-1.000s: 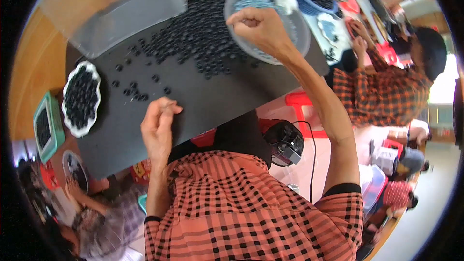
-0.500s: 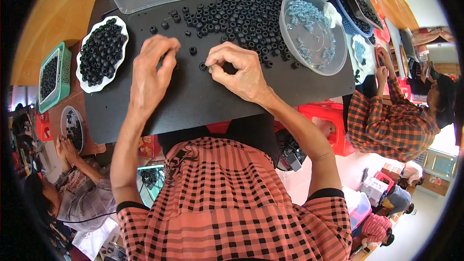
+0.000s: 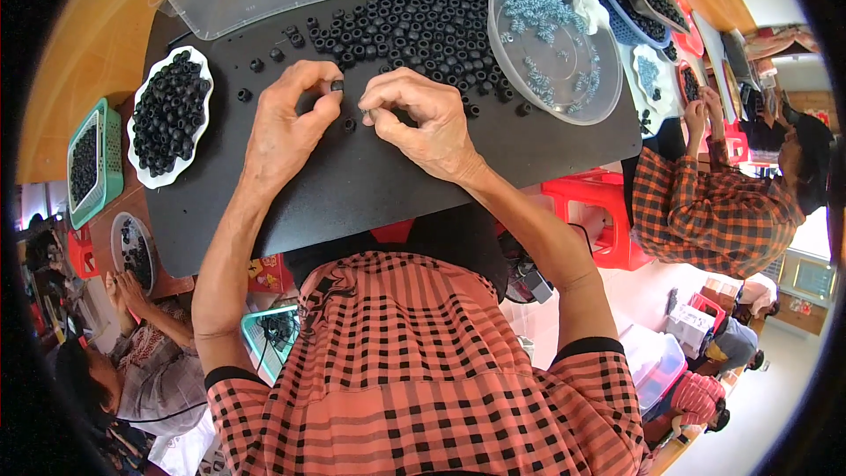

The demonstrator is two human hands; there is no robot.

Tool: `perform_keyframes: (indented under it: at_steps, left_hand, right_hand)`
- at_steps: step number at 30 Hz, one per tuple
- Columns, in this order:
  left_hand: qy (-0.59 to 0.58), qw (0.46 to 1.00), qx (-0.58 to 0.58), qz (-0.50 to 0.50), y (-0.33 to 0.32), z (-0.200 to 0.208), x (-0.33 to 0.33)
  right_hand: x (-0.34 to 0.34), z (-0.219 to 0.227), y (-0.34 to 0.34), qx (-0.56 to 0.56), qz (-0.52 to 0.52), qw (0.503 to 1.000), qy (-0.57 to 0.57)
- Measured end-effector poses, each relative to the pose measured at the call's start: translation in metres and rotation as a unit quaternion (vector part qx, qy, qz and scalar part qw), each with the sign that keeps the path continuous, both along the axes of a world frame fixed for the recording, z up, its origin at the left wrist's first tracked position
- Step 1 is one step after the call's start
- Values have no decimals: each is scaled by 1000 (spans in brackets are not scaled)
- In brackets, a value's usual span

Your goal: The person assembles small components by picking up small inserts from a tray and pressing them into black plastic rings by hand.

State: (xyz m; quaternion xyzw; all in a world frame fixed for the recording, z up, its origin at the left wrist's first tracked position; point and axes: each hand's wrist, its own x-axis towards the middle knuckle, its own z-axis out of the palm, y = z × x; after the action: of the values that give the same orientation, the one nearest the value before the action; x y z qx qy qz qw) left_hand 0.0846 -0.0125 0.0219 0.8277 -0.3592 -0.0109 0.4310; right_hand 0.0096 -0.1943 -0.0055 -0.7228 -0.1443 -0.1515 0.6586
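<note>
Head view — pinching in left hand [image 3: 286,123] a bead [image 3: 337,85], unseen there earlier, beside right hand [image 3: 425,122] — closed on an unclear tiny thing [image 3: 365,115].

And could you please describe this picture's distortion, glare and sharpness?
Head view: fisheye bending curves the edges of the dark table, and the corners go black. Head view: a bright patch at far right is washed out. Head view: the left hand and its black bead look fairly sharp; the right hand pinches a small piece too tiny to identify.
</note>
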Motion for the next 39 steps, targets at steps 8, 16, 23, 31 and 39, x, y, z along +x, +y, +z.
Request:
perform_keyframes:
  at_steps: [8, 16, 23, 31, 39]
  left_hand:
    - [326, 920, -216, 35, -12, -6, -31]
    - [268, 942, -199, 19, -10, -11, -37]
    - [283, 936, -208, 23, -6, -14, -37]
    - [330, 907, -260, 33, -3, -8, -38]
    - [294, 929, -216, 68, -3, -11, -42]
  right_hand:
    - [0, -4, -1, 23, 21, 1000, 4]
    - [-1, -1, -1, 69, 23, 997, 38]
    - [1, -5, 1, 115, 38, 992, 41]
    - [4, 0, 13, 161, 32, 984, 67]
    - [5, -5, 10, 72, 13, 997, 27]
